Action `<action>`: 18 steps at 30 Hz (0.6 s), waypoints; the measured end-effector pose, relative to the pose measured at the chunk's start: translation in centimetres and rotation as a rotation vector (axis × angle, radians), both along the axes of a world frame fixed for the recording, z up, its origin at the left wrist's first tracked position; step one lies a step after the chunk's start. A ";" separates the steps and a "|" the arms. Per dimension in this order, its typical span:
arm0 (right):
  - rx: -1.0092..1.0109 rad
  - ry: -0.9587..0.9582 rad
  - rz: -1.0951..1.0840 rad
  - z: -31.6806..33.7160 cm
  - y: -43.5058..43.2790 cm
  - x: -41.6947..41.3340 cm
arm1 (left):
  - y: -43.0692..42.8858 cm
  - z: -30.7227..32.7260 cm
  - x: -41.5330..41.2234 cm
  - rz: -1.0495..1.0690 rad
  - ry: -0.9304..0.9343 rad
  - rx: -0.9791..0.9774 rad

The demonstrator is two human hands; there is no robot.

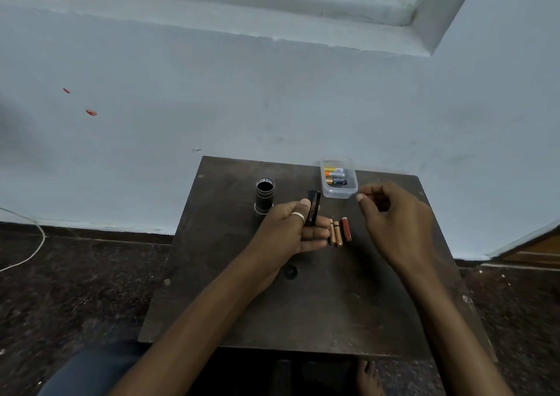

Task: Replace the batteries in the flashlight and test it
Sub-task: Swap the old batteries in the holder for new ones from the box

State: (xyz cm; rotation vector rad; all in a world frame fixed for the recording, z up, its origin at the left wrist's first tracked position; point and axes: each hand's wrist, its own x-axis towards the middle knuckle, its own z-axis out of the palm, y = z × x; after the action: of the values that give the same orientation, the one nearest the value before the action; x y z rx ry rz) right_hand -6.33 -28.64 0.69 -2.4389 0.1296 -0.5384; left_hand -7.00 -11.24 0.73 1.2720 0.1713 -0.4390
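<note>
The flashlight point(264, 195) stands open-ended at eleven o'clock on the table point(303, 304) while our left hand point(291, 232) clasps its battery holder point(313, 207) upright for loading, and our right hand point(394, 213), fingers loosely curled and seemingly empty, nears the tray point(339, 194) of fresh batteries point(335, 177).

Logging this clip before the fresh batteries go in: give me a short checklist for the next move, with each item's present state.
1. Battery holder gripped in left hand: ok.
2. Holder's slots emptied: cannot tell, its open side is not visible.
3. Three batteries lying on the table beside the left hand, apart from the rest: ok.
4. Batteries in the clear tray within reach of right hand: ok.
5. Right hand free to pick: cannot tell, its fingers are pinched, perhaps on something.
6. Flashlight body upright and open: ok.
</note>
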 end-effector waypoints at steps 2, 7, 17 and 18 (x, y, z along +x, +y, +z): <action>-0.088 -0.019 0.044 0.9 0.1 1.6 | -0.1 0.1 0.0 0.001 0.006 -0.013; -0.406 0.180 0.170 2.3 1.2 7.8 | 0.0 0.3 0.2 0.012 0.033 -0.046; -0.763 0.474 0.265 2.4 3.3 10.3 | -0.1 0.5 0.2 0.011 0.043 -0.065; -0.750 0.474 0.270 2.3 3.3 10.3 | 0.0 0.5 0.2 0.010 0.043 -0.067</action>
State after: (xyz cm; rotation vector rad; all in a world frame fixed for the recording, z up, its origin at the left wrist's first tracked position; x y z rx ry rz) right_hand 4.00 -25.33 3.03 -3.2031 -0.2523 0.1670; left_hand -6.83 -11.28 1.24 1.1964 0.1977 -0.4608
